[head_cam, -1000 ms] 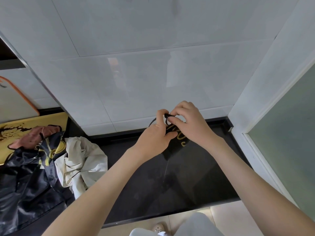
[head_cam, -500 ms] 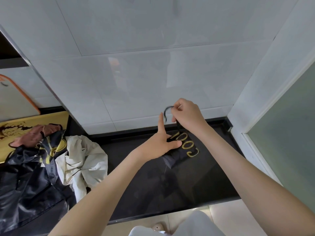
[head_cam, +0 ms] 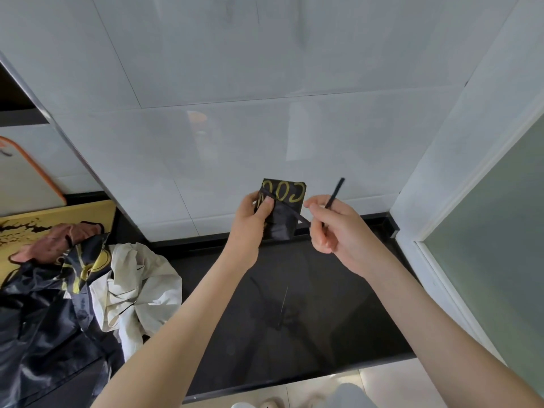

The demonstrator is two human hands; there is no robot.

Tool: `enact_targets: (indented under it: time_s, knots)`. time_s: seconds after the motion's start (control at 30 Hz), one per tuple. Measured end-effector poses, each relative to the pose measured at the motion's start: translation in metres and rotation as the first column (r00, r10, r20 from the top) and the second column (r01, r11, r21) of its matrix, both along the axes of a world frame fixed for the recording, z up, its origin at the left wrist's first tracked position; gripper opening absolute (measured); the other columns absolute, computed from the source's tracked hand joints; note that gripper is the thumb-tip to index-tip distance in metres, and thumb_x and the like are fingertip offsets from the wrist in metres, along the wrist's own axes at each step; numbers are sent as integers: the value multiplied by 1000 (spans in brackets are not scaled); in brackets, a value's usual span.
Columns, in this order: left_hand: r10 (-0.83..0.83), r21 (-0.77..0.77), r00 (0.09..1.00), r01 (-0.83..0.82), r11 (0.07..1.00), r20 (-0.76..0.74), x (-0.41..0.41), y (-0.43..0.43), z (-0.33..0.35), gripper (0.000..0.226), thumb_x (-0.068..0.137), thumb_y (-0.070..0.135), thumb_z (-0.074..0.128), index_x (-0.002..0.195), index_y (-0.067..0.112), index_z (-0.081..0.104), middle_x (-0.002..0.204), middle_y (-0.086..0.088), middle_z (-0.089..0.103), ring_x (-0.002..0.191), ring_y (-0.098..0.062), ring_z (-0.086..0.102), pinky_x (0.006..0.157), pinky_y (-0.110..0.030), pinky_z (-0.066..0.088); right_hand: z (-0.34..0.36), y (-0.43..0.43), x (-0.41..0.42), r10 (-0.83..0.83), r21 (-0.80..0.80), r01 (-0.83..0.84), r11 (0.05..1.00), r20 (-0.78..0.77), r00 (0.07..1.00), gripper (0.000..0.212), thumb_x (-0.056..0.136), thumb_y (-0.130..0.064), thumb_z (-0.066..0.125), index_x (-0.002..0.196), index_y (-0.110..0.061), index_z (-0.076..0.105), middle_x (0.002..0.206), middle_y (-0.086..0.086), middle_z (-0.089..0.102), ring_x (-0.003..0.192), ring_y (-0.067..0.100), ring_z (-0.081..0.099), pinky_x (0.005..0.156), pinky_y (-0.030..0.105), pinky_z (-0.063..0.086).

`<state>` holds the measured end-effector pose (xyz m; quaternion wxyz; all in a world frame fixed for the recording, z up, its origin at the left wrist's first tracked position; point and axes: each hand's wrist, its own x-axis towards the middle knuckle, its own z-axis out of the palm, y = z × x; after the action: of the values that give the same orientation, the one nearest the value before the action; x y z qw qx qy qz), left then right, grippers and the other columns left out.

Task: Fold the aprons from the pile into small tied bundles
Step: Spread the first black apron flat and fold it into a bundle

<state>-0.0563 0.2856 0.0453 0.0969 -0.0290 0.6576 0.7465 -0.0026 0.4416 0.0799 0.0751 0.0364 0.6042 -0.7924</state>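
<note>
Nearest, two bare forearms reach out over a black counter [head_cam: 294, 313]. Down and well to the left of the fingers, the pile of aprons [head_cam: 73, 290] lies in a heap on the counter: a dark shiny one in front, a crumpled cream one [head_cam: 138, 284] beside it, and a pink one [head_cam: 56, 240] at the back, resting on a yellow board [head_cam: 59, 214]. Above the counter, the left hand [head_cam: 253, 222] grips a folded black apron [head_cam: 282, 213] with gold letters. Its thumb presses on the front face and its curled fingers wrap behind. The bundle is held upright in the air, clear of the counter. A thin black strap [head_cam: 337, 188] runs slantwise from under the left thumb across the bundle's face to the right hand [head_cam: 335, 228], just beside it. There the thumb and forefinger pinch the strap, with the other fingers curled in. The strap looks taut, and its loose end sticks up past the right fingertips. Beyond the fingers stands a pale tiled wall [head_cam: 265, 113].
</note>
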Motion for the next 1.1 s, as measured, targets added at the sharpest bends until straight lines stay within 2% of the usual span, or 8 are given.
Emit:
enact_targets:
  time_s: [0.27,0.37,0.47,0.57,0.63,0.7,0.83,1.1]
  knots:
    - [-50,305,998,63,950,-49,-1,1,14,24,103,15,36,106,6,58,94,0,72,88,-11,68,72,-21,54,-26,13,-3,97,107,-113,988,146,985,27,100,-7,44,125,-3,53,46,7,46,42,15,37,44,27,31]
    - [-174,334,983,182,925,-55,0,-5,18,28,103,11,32,104,8,59,90,3,73,85,-8,69,71,-18,53,-26,16,-10,131,434,-209,877,203,970,30,98,-28,52,127,-18,56,69,7,64,76,13,61,82,30,49]
    - [-260,326,965,257,910,-38,5,-6,23,30,102,7,30,104,6,59,85,2,74,78,-7,70,66,-17,53,-17,19,-17,78,540,-135,831,126,989,31,95,-49,49,124,-40,56,112,-6,64,108,-1,52,113,36,27]
    - [-273,313,961,270,911,-34,8,-5,29,39,101,6,31,95,9,70,80,1,74,73,-8,70,62,-17,53,-4,10,-19,163,274,-151,950,-20,986,23,97,-43,49,118,-45,58,128,-29,52,118,-19,40,113,30,20]
    - [-248,313,968,247,917,-37,11,-1,34,54,101,8,33,73,16,78,72,2,73,66,-7,69,57,-17,52,-6,3,-21,221,136,-205,969,-118,968,27,97,-30,52,121,-29,64,129,-14,60,126,3,49,112,34,30]
    - [-223,335,974,219,916,-28,12,3,36,62,101,9,33,57,19,76,64,3,71,58,-7,68,51,-19,53,-5,-6,-21,206,27,-204,979,-124,971,21,97,-18,51,113,-20,65,107,-2,67,98,15,61,88,33,49]
    - [-174,341,985,171,925,-21,8,1,34,62,101,9,35,57,20,77,65,3,72,61,-7,69,55,-17,53,-7,-17,-20,135,117,-126,985,-75,988,20,102,-12,43,91,-19,58,60,1,46,51,14,32,48,24,27]
    - [-144,288,990,135,948,9,5,-6,25,37,99,15,44,81,17,76,82,-1,74,76,-15,70,77,-36,55,-13,-20,-22,225,191,-214,958,-40,974,24,98,-9,52,121,-11,58,118,11,67,109,28,64,95,40,52]
